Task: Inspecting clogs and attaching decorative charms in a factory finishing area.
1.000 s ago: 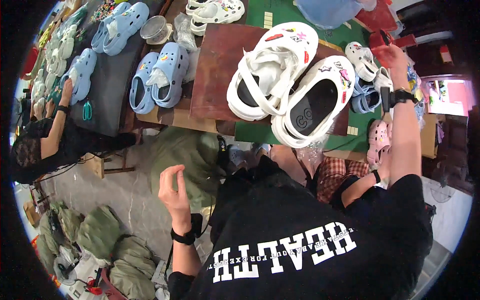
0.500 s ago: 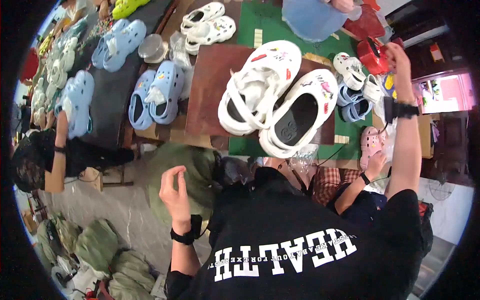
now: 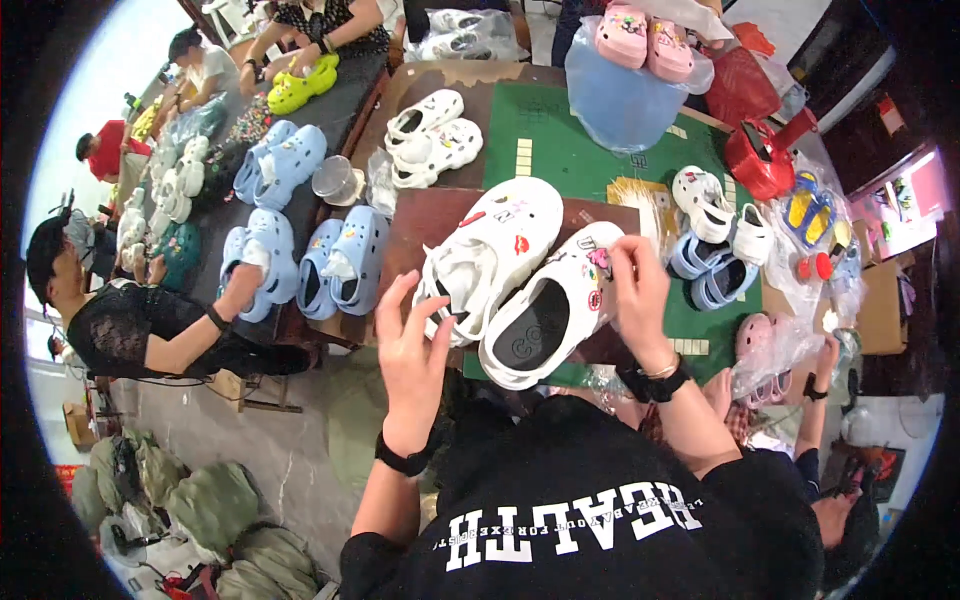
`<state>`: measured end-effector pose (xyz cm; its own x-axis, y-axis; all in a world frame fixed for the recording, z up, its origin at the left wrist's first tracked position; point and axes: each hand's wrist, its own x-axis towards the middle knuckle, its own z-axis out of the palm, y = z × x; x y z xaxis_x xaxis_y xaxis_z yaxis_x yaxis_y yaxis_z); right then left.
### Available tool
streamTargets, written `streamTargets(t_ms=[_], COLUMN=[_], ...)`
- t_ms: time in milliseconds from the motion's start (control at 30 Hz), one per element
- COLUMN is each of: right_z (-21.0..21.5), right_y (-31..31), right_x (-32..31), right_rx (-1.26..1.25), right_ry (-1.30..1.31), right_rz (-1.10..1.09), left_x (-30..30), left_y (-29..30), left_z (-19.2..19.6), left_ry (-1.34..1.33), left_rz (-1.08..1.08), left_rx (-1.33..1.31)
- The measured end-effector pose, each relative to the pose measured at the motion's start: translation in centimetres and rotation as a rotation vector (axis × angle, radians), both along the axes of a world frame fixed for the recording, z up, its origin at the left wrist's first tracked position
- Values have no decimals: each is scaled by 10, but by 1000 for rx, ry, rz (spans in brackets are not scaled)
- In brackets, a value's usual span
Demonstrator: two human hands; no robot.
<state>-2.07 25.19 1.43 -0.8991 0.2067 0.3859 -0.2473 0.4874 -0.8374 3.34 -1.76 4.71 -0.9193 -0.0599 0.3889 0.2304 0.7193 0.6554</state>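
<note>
White clogs (image 3: 510,235) look an easy lift

The pair sits heel-near on a brown board (image 3: 418,225), near centre. The left hand (image 3: 408,350) is parted at the left heel; the right hand (image 3: 642,305), narrower, meets the right clog's outer side, its grip impossible to tell. Likely foam, they should prove light, springy and slightly slick, best held by heel rims, clear of charms (image 3: 596,299).

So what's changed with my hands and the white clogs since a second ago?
Your right hand came away from the red container, inward and leftward, to the charmed side of the right white clog. Your left hand moved closer to the heel of the left white clog; whether it touches is unclear. Both clogs stayed side by side on the brown board, toes away from you.
</note>
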Motion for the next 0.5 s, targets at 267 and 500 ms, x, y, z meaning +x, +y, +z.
streamTargets(t_ms=[267, 500], right_z=[32, 58], right_y=[0, -49], right_x=[-19, 40], right_rx=[184, 350], right_ry=[35, -134], right_rz=[63, 542], left_x=[0, -8], left_y=[3, -3], left_z=[-3, 7], left_ry=[-66, 8], left_rz=[-196, -425], left_rx=[-60, -400])
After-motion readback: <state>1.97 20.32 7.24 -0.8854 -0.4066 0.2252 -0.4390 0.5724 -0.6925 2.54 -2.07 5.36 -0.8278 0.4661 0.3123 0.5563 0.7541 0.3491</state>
